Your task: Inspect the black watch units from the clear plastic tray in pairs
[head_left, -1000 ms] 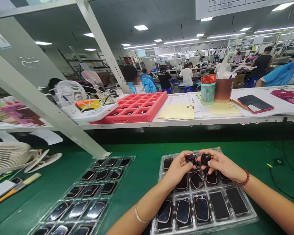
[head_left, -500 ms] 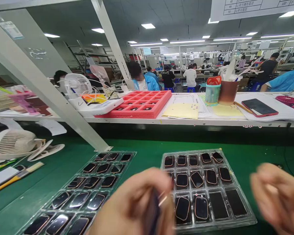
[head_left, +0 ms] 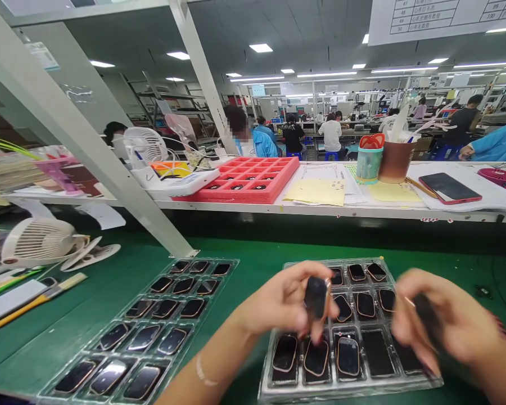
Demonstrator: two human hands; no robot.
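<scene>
Green matting covers the desk (head_left: 253,264), and a long white shelf (head_left: 320,211) runs across behind it, with rows of other people seated at benches far back under strip lights. Over the clear tray (head_left: 409,381) on the right, the left hand (head_left: 284,301) has its fingers (head_left: 297,320) closed around a small dark watch case (head_left: 316,296), held upright just above the tray's middle rows. The right hand (head_left: 442,323) is blurred; it seems to grip a second dark piece (head_left: 425,318), though how the fingers close on it cannot be told. Both hands cover part of the tray, hiding several pockets; the pockets in view hold more dark cases with copper-coloured rims. A second clear tray (head_left: 231,262) of the same parts lies just to the left, apart from the first. A slanted white post (head_left: 109,169) comes down to the desk behind it. Further left sit a white fan (head_left: 37,242) and some pencils. On the shelf stand a red tray (head_left: 274,191), yellow papers (head_left: 316,191), two cups (head_left: 382,160) and a phone (head_left: 449,187).
</scene>
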